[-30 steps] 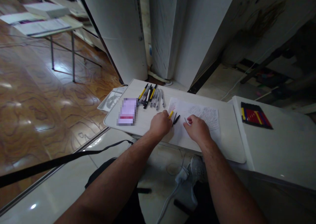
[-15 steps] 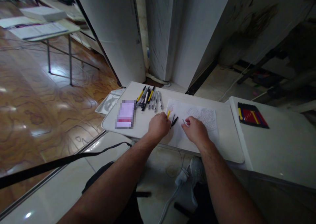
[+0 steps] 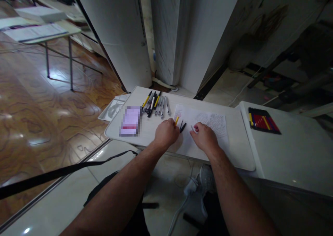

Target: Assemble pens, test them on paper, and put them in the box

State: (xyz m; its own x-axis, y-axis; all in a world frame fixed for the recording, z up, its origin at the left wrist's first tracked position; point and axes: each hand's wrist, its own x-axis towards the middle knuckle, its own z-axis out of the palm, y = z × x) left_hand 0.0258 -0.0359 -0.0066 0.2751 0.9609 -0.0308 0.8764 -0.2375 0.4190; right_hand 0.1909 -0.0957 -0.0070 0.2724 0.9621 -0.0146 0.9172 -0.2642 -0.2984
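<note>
My left hand (image 3: 167, 132) is closed around a yellow pen barrel (image 3: 176, 120), whose upper end sticks out past the fingers. Opposite it, my right hand (image 3: 205, 135) pinches a thin, pale pen part (image 3: 193, 128), too small to identify. Between the hands lie a black pen piece (image 3: 183, 127) and a thin dark stick beside it, on a sheet of paper (image 3: 186, 142) covered in handwriting to the right. Behind my left hand, a loose bunch of pens, among them clear pens (image 3: 162, 107) and yellow-and-black pens (image 3: 157, 100), rests on the small white table (image 3: 241, 153).
A blurred-out lilac rectangle (image 3: 130, 121) sits at the table's left end. To the right, a pack of coloured pens (image 3: 264, 120) lies on a white surface (image 3: 301, 153). Below are a power strip (image 3: 191, 185) and my shoe (image 3: 207, 178). A folding table (image 3: 49, 35) stands far left.
The whole view has shifted a little, so everything appears slightly further left. Both hands keep nearly the same pose and grip.
</note>
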